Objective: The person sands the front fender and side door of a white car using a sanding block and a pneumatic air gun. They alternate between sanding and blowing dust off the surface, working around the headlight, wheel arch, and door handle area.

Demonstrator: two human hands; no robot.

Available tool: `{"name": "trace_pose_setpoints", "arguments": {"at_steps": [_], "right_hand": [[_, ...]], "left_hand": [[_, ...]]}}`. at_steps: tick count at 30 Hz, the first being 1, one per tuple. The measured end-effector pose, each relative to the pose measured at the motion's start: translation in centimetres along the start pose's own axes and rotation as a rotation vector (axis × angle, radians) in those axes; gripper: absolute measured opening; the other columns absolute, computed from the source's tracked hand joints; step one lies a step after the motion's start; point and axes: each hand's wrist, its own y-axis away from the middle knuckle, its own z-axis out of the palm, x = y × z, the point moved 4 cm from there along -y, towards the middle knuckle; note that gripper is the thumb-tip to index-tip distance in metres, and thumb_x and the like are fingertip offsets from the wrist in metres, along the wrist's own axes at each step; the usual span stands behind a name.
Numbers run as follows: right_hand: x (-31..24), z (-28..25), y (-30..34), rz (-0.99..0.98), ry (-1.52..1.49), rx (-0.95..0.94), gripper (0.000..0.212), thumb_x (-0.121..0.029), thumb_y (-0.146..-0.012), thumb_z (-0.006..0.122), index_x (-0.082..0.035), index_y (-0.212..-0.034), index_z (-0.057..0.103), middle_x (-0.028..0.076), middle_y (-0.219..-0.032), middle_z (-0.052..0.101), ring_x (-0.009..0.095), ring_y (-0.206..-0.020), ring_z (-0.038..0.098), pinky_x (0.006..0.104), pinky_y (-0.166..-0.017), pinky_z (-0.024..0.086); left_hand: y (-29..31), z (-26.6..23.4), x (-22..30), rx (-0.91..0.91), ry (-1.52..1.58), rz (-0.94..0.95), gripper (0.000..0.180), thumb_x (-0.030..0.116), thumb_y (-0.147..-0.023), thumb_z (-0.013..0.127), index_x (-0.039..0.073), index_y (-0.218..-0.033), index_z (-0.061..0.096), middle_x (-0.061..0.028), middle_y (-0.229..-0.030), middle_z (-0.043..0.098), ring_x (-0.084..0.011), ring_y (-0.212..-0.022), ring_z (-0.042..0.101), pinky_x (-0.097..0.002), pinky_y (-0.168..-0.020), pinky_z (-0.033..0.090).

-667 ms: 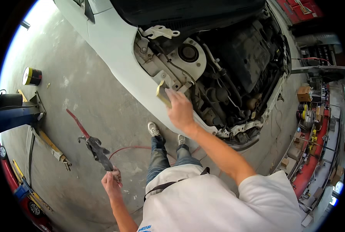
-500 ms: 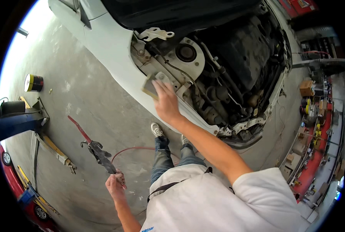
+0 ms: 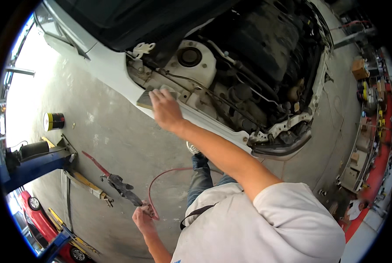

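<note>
Farther from the car's front than before, the right hand [image 3: 166,111] is on the white fender [image 3: 111,72], fingers closed over a grey block [image 3: 145,100] at the edge of the open engine bay [image 3: 248,57]. Lower left, the left hand [image 3: 143,218] clamps its fingers around the end of a dark tool [image 3: 122,187], its exact kind hard to make out, near a red hose [image 3: 165,174].

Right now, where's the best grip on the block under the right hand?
Probably its two long edges, from above: the block is a flat slab, its underside seemingly against the white fender, with the right hand across its top.
</note>
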Motion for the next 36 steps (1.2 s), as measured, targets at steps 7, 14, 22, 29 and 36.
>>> {"name": "trace_pose_setpoints", "arguments": {"at_steps": [7,14,22,29,36], "right_hand": [[4.0,-8.2,11.4,0.000,0.062,-0.164,0.044,-0.003,-0.079,0.053,0.000,-0.122,0.053,0.013,-0.123,0.059,0.029,-0.112,0.054,0.0369,-0.088,0.051],[6.4,-13.7,18.5,0.099,0.095,-0.185,0.043,-0.001,-0.077,0.055,0.002,-0.119,0.056,0.013,-0.119,0.061,0.029,-0.110,0.055,0.0374,-0.091,0.049],[7.5,-14.4,18.8,0.086,0.003,-0.173,0.037,-0.006,-0.081,0.052,-0.001,-0.117,0.058,0.014,-0.109,0.065,0.031,-0.106,0.058,0.0400,-0.085,0.051],[3.4,-21.8,22.7,0.542,-0.703,-0.303,0.033,-0.022,-0.084,0.061,0.001,-0.108,0.061,0.015,-0.096,0.066,0.024,-0.091,0.062,0.0368,-0.080,0.049],[-1.5,-18.9,28.9,0.630,-1.208,-0.783,0.046,-0.031,-0.083,0.069,0.001,-0.115,0.059,0.012,-0.103,0.063,0.022,-0.097,0.058,0.0326,-0.085,0.047]], "left_hand": [[2.9,4.1,-0.3,-0.025,0.015,-0.001,0.036,0.035,-0.092,0.056,0.001,-0.083,0.060,-0.0122,-0.099,0.056,-0.0182,-0.076,0.052,-0.0288,-0.060,0.039],[6.4,6.9,-1.2,-0.063,0.070,0.082,0.038,0.031,-0.094,0.054,-0.005,-0.082,0.061,-0.0155,-0.096,0.057,-0.0171,-0.064,0.051,-0.0262,-0.048,0.040],[8.4,10.8,-1.7,-0.066,-0.014,0.084,0.038,0.034,-0.093,0.055,-0.003,-0.087,0.062,-0.0112,-0.092,0.056,-0.0155,-0.068,0.051,-0.0249,-0.054,0.038],[9.2,14.0,-5.8,-0.003,-0.106,0.085,0.032,0.031,-0.091,0.059,-0.001,-0.089,0.065,-0.0072,-0.078,0.057,-0.0112,-0.058,0.047,-0.0238,-0.048,0.039],[15.0,19.3,-8.8,-0.013,-0.249,-0.082,0.039,0.025,-0.084,0.069,0.005,-0.114,0.054,-0.0011,-0.084,0.059,-0.0067,-0.050,0.046,-0.0203,-0.040,0.032]]}}
